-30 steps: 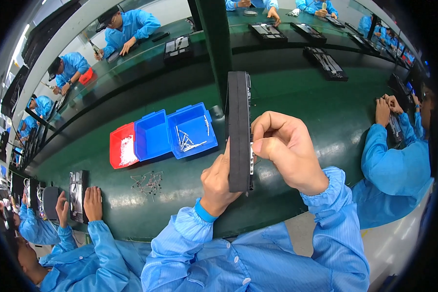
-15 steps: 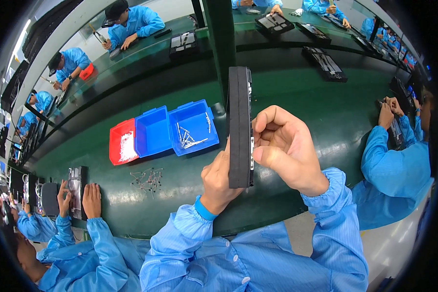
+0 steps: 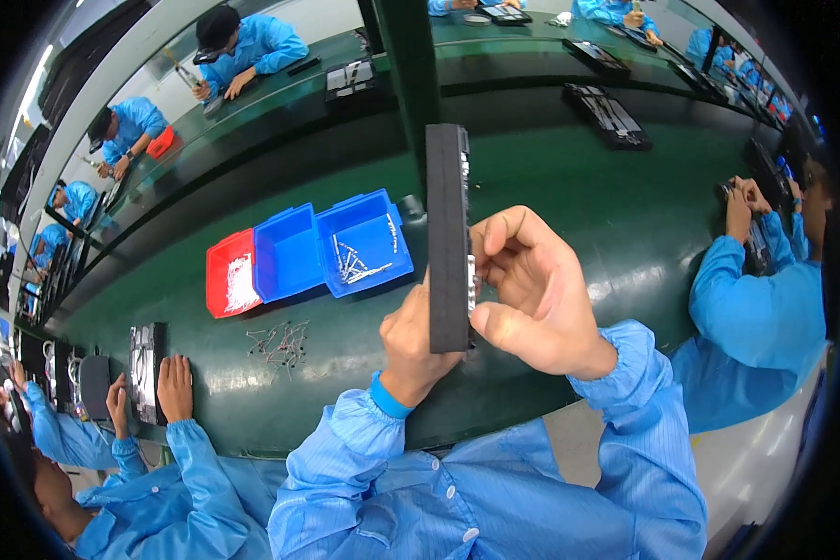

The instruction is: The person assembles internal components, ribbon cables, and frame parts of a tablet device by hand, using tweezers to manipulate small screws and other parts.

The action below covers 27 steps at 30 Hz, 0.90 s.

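Observation:
A black rectangular case (image 3: 446, 243) is held up edge-on above the bench, its plain dark side toward me. Small white and metallic parts (image 3: 467, 196) line its right face. My left hand (image 3: 409, 341) grips the case from the left near its lower end; the fingertips are hidden behind it. My right hand (image 3: 532, 289) is at the right face, fingers curled and apart, with the thumb touching or very near the white parts. Between thumb and forefinger a gap shows, and I make out nothing held there. Most of that face is turned away from view.
Left of the case stand a red bin (image 3: 231, 273) of small white pieces, a blue bin (image 3: 294, 245) and another blue bin (image 3: 371, 238) with thin silvery strips. Small leaded parts (image 3: 278, 345) lie before them. Another black case (image 3: 607, 117) rests at the back. Co-workers sit on both sides.
The case has shifted slightly left in the picture, and so have the bins. My right thumb has moved a little lower along the case's face. At left, a co-worker's hand has lowered beside their case.

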{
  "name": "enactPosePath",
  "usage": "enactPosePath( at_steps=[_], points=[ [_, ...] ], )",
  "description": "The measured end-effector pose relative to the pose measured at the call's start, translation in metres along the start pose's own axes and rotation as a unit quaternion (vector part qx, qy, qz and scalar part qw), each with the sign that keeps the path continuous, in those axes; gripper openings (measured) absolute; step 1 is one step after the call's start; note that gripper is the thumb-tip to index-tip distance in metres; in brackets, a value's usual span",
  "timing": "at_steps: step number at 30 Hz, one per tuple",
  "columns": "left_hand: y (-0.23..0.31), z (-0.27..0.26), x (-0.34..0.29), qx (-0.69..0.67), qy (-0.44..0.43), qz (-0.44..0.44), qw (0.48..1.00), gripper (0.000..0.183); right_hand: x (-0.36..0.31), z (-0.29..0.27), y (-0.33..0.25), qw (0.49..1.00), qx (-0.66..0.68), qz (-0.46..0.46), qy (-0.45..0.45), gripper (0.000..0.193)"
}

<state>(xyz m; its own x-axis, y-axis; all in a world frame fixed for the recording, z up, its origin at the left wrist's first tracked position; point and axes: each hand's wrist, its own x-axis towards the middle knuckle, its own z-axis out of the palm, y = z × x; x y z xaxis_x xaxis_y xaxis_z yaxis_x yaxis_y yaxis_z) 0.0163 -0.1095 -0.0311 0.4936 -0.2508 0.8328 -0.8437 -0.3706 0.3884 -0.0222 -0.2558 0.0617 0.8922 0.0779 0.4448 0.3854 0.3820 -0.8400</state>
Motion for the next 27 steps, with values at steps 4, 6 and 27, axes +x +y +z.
enactPosePath(
  at_steps=[4, 6, 27],
  points=[
    [-0.007, -0.004, -0.009, -0.006, 0.004, -0.039, 0.999, 0.029, -0.012, -0.031, -0.004, 0.996, -0.011, -0.03, 0.081, 0.041],
    [0.003, -0.008, -0.01, -0.103, 0.034, -0.145, 0.983, 0.017, -0.031, -0.064, 0.003, 0.95, -0.191, -0.021, 0.246, 0.038],
    [-0.011, -0.001, -0.034, -0.29, -0.367, -0.42, 0.778, 0.063, 0.006, -0.199, 0.091, 0.908, 0.029, 0.203, 0.366, 0.028]
  ],
)
